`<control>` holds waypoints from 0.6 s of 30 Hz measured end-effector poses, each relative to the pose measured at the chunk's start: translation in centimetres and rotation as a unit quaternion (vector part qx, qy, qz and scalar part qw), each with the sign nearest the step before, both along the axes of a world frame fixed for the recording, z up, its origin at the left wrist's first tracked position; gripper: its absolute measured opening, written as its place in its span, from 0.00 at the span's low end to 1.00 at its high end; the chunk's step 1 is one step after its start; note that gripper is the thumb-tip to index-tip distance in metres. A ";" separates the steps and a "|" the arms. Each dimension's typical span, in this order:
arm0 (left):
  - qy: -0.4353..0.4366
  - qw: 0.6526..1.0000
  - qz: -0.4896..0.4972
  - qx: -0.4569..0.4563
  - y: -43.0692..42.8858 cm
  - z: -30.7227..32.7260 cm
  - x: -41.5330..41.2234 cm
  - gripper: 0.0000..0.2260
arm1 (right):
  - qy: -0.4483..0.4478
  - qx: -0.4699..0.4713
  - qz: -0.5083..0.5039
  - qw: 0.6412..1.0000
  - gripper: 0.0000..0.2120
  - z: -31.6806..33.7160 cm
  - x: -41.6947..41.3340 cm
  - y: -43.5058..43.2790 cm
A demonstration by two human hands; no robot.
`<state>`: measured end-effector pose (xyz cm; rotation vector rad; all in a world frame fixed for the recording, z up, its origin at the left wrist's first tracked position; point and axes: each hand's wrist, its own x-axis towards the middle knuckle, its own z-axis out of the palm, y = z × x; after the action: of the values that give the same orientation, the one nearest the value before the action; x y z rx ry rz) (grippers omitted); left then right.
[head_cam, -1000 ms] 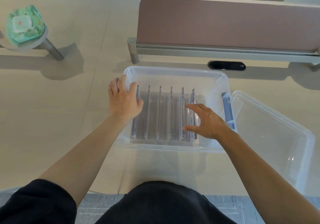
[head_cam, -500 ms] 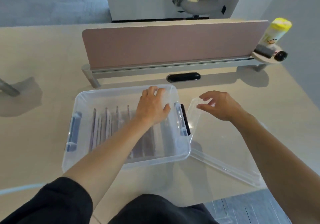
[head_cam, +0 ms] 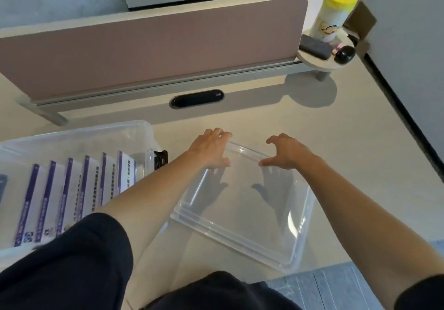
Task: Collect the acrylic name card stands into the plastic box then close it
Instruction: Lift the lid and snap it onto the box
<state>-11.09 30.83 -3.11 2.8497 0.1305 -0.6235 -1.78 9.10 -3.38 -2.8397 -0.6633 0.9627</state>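
1. My left hand (head_cam: 211,150) has its fingers curled over the far edge of the clear lid (head_cam: 242,204), thumb on the near side of that edge, so the fingers look closed on the rim.
2. My right hand (head_cam: 287,152) sits at the same far edge, further right. Its fingers are bent and spread apart, the thumb pointing left; I cannot tell whether the fingertips touch the lid or hover just above it.
3. The lid lies flat on the desk (head_cam: 324,141), rim upward, turned at an angle. Both hands throw shadows through it onto the desk.
4. Left of the lid stands the open plastic box (head_cam: 79,133), with my left forearm crossing its right end. A dark latch (head_cam: 160,163) shows at the box's right end, just beside the lid's far left corner.
5. Inside the box the name card stands (head_cam: 72,194) stand in a row, upright and slightly leaning, each with a purple strip and printed text. I count six clearly.
6. Beyond the box and lid, a pink divider panel (head_cam: 153,45) runs across the desk, with a black oval cable slot (head_cam: 197,98) in front of it.
7. At far right, a small round shelf (head_cam: 317,63) carries a canister with a yellow top (head_cam: 334,14) and some dark items.
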 end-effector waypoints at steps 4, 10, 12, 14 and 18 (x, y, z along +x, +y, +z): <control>0.066 0.997 -0.029 0.022 -0.9 -2.0 2.9 0.46 | 0.018 -0.030 0.015 0.999 0.45 -2.8 1.6 -1.4; 0.110 0.986 -0.079 0.092 -1.6 -4.6 5.6 0.47 | 0.075 -0.020 0.032 0.996 0.42 -5.9 3.3 -1.7; 0.094 0.987 -0.083 0.103 -1.8 -5.6 6.1 0.44 | 0.084 -0.025 0.043 0.995 0.42 -6.7 3.6 -1.5; 0.073 0.985 -0.099 0.121 -1.7 -6.4 6.6 0.40 | 0.077 -0.027 0.051 0.995 0.41 -7.3 3.6 -1.4; 0.112 0.983 -0.084 0.118 -1.3 -6.8 7.7 0.38 | 0.056 -0.035 0.050 0.997 0.34 -8.1 3.4 -0.9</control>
<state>-3.44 29.53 -9.87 3.0283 -0.0019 -1.0293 1.66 8.18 -11.49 -2.8107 -0.7793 1.1729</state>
